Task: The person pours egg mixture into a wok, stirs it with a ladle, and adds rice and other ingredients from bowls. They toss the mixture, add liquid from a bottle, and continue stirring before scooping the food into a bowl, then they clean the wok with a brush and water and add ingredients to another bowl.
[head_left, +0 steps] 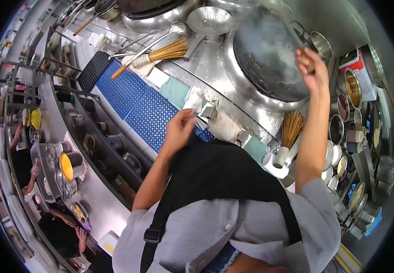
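Steel commercial-kitchen range, steamy wok; right hand curled round utensil handle; left hand half-curled beside white cloth, grip unclear.

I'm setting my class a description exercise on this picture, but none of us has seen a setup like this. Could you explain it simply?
There is no machine here: a camera on a person's head looks down at their own two bare hands. The right hand grips a long-handled tool by a steaming wok; steam obscures the tool's far end. The left hand is beside a white cloth; I can't tell whether they touch. On the steel worktop lie a perforated ladle and a bristle brush. The hands at the picture's lower left belong to someone else.
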Available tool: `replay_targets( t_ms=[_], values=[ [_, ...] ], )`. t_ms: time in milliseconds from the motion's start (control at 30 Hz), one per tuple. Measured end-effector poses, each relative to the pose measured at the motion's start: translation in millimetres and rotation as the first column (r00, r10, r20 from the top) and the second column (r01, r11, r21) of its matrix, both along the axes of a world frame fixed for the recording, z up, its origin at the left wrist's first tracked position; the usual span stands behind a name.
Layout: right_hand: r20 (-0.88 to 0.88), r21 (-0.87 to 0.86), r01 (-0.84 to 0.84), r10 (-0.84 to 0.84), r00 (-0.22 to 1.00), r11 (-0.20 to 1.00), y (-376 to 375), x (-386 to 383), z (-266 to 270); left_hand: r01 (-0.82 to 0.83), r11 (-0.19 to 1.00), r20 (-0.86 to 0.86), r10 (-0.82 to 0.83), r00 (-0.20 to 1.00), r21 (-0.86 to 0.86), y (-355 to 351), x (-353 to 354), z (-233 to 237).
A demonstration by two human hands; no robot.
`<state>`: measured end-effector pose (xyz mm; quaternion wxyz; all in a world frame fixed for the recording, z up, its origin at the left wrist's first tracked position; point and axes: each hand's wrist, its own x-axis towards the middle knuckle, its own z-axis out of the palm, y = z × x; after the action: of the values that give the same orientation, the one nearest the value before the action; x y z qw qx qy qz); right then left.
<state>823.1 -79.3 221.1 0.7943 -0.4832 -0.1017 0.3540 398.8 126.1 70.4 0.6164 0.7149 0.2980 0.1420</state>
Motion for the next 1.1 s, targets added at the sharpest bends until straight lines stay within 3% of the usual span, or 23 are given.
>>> replay_targets(
  t_ms=[100,167,233,300,333,367,400,433,500,567,600,700,733,767,800,867,900,933,967,1000,1033,1067,1100],
  values=[
    [-0.004,-0.12,0.056,-0.057,0.998,0.991,-40.9,-42.2,-29.8,0.425,0.886,0.154,-0.401,0.903,-0.187,-22.2,59.7,30.7],
    [-0.064,-0.119,0.04,-0.048,0.997,0.992,-58.9,-62.1,-59.2,0.66,0.626,0.322,-0.578,0.75,-0.414,-43.0,104.3,44.2],
    [-0.074,-0.149,0.099,-0.111,0.991,0.984,-68.7,-83.4,-80.5,0.525,0.342,0.278,-0.563,0.779,-0.779,-73.5,151.3,51.5],
    [0.152,-0.36,0.169,-0.121,0.981,0.917,-82.2,-107.2,-98.7,0.393,0.216,0.262,-0.459,0.849,-0.894,-106.2,200.0,30.1],
    [0.259,-0.462,0.241,-0.129,0.957,0.854,-98.4,-116.8,-107.4,0.298,0.267,0.179,-0.393,0.902,-0.917,-120.2,215.9,40.2],
    [0.362,-0.552,0.325,-0.13,0.923,0.768,-123.8,-121.3,-119.1,0.398,0.227,0.33,-0.287,0.899,-0.889,-130.3,231.8,28.2],
    [0.699,-0.586,0.552,0.025,0.715,0.594,-155.4,-128.4,-145.7,0.378,0.212,0.311,-0.294,0.904,-0.901,-134.5,237.9,33.2],
    [0.618,-0.778,0.546,0.218,0.756,0.312,-179.7,-145.3,-134.0,0.351,0.208,0.284,-0.294,0.913,-0.913,-132.1,242.0,41.4],
    [0.34,-0.896,0.434,0.483,0.807,-0.094,-221.8,-177.9,-166.5,0.384,0.287,0.288,-0.324,0.901,-0.878,-124.9,241.2,67.1],
    [0.088,-0.969,0.18,0.451,0.888,-0.166,-222.9,-201.7,-178.6,0.402,0.294,0.311,-0.31,0.898,-0.868,-106.3,254.7,72.8],
    [0.24,-0.964,0.266,0.359,0.902,-0.025,-223.8,-213.2,-194.7,0.329,0.383,0.22,-0.301,0.928,-0.863,-98.6,264.6,77.0],
    [0.172,-0.98,0.154,0.144,0.975,0.128,-219.6,-207.0,-170.4,0.254,0.531,0.086,-0.32,0.943,-0.808,-59.9,288.5,57.3],
    [0.23,-0.959,0.223,0.021,0.973,0.177,-217.7,-205.4,-145.5,0.264,0.594,0.089,-0.308,0.947,-0.76,-53.5,282.1,68.1],
    [0.285,-0.889,0.331,-0.184,0.941,0.316,-235.5,-199.3,-159.8,0.272,0.651,0.09,-0.299,0.95,-0.709,-47.4,271.4,78.2],
    [0.214,-0.806,0.352,-0.32,0.923,0.475,-218.8,-206.4,-90.7,0.295,0.649,0.084,-0.336,0.938,-0.701,-32.2,266.2,74.6],
    [0.529,-0.663,0.569,-0.234,0.816,0.486,-238.2,-188.5,-88.9,0.412,0.69,0.031,-0.493,0.87,-0.594,-3.8,255.1,74.5],
    [0.506,-0.664,0.524,-0.196,0.84,0.533,-219.9,-181.4,-39.9,0.414,0.779,-0.085,-0.507,0.858,-0.47,-3.1,242.7,92.1],
    [0.559,-0.623,0.532,-0.148,0.816,0.574,-212.4,-164.8,-23.9,0.468,0.784,-0.131,-0.558,0.82,-0.407,3.2,234.2,101.4],
    [0.487,-0.641,0.458,-0.135,0.863,0.616,-201.9,-144.6,-10.5,0.519,0.784,-0.182,-0.596,0.782,-0.34,11.1,225.9,107.6],
    [0.558,-0.596,0.469,-0.084,0.826,0.653,-185.5,-124.8,-2.6,0.572,0.776,-0.257,-0.629,0.734,-0.266,17.6,219.0,106.9],
    [0.737,-0.519,0.55,0.017,0.676,0.654,-171.6,-94.3,-17.1,0.62,0.764,-0.333,-0.64,0.692,-0.179,28.3,214.5,109.7],
    [0.588,-0.571,0.449,-0.04,0.808,0.687,-146.5,-79.9,-8.4,0.665,0.745,-0.4,-0.626,0.669,-0.055,28.6,207.8,120.9],
    [0.555,-0.575,0.397,-0.016,0.832,0.715,-125.5,-59.2,-17.0,0.676,0.736,-0.443,-0.593,0.672,0.039,27.1,201.3,130.3]
  ],
)
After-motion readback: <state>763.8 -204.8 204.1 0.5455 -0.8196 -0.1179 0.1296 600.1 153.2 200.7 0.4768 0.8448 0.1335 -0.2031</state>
